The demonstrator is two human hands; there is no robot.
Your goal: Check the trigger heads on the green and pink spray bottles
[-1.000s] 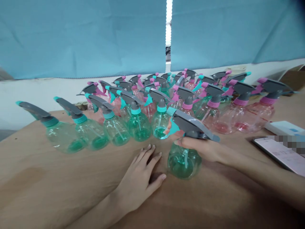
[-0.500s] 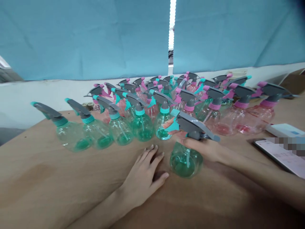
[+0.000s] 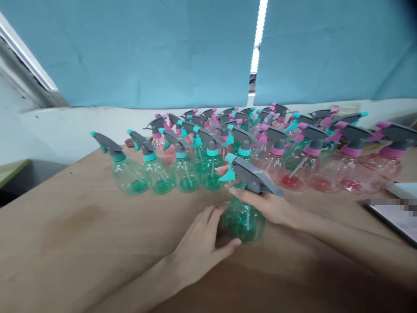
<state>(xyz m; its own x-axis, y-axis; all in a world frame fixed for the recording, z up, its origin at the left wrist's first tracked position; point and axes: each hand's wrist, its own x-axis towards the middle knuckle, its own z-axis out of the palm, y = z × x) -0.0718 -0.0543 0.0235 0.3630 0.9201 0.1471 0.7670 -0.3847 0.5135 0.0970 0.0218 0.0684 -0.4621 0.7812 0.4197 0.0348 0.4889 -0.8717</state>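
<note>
A clear green spray bottle [image 3: 246,224] with a grey trigger head and turquoise nozzle stands almost upright just above or on the table. My right hand [image 3: 273,206] is closed around its neck, just under the head. Beside the bottle's left side, my left hand [image 3: 200,241] has its thumb and fingers apart; whether the fingertips touch the plastic I cannot tell. Behind the hands, a row of green spray bottles [image 3: 159,176] lines the left, and pink spray bottles [image 3: 321,171] fill the right.
More pink and green bottles stand packed in rows toward the wall. A phone or tablet [image 3: 395,217] lies at the right on the wooden table [image 3: 58,243], with a pale box [image 3: 404,190] behind it. A blue curtain [image 3: 146,52] hangs at the back.
The view has swung left, so the rows appear farther right. The held bottle has come closer to my left hand, whose thumb and fingers now flank its lower left side.
</note>
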